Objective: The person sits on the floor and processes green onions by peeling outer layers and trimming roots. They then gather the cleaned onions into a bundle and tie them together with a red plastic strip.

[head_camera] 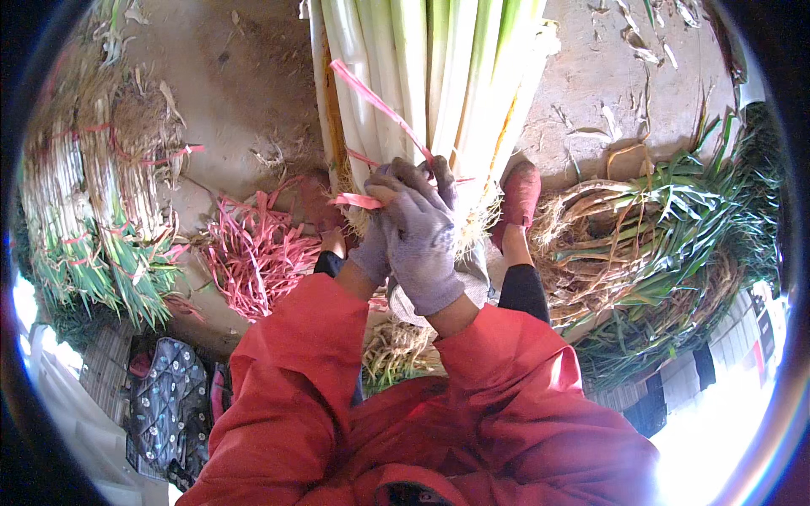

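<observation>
A big bundle of long green-and-white leeks (pixel 414 82) lies in front of me, its rooted ends towards me. My left hand (pixel 378 237) and my right hand (pixel 423 234), both in grey knitted gloves, meet at the bundle's lower end, the right one partly over the left. A pink plastic strip (pixel 380 109) runs around the bundle; one end rises to the upper left from the right fingers, and another end sticks out left from between the hands. Both hands are closed on the strip. The crossing point of the strip is hidden by the fingers.
A heap of pink plastic strips (pixel 259 253) lies to the left on the dirt floor (pixel 253 82). Tied bundles of leeks (pixel 95 209) stand farther left. Loose leeks with roots (pixel 639 234) are piled at the right. My red shoes (pixel 522 193) flank the bundle. A dark patterned bag (pixel 169 398) is at lower left.
</observation>
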`<state>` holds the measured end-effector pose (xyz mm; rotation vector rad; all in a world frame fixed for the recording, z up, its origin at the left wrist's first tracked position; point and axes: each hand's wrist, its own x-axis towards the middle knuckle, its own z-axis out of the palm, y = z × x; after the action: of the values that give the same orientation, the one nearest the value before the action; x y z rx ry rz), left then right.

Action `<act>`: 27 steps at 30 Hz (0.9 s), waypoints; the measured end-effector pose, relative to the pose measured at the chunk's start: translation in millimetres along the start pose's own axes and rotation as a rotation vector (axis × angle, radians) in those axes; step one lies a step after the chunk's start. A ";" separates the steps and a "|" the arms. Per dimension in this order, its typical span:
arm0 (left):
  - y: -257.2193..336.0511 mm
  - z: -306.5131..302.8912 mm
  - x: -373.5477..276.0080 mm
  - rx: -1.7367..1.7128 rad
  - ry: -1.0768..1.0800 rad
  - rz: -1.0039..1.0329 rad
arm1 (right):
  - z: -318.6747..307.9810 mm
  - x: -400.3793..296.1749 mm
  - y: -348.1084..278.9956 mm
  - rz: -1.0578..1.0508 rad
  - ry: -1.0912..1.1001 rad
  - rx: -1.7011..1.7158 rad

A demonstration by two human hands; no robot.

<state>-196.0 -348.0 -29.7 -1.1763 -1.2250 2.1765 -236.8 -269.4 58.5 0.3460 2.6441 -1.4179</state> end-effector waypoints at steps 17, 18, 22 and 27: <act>-33.0 45.2 10.2 -2.929 0.081 -0.776 | -31.9 21.1 49.0 0.761 -0.209 1.076; -34.8 44.9 11.0 -2.918 0.124 -0.871 | -31.0 17.4 56.8 0.806 -0.128 1.355; -12.0 55.0 2.8 -2.752 0.346 -0.727 | -47.7 -10.6 87.9 0.936 -0.102 1.524; -36.8 64.8 3.7 -3.328 0.097 -0.714 | -46.4 0.8 87.0 0.894 -0.161 1.507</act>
<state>-253.4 -358.8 16.7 0.1618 2.1007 1.5602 -215.2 -184.1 13.9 1.1741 0.5528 -2.3929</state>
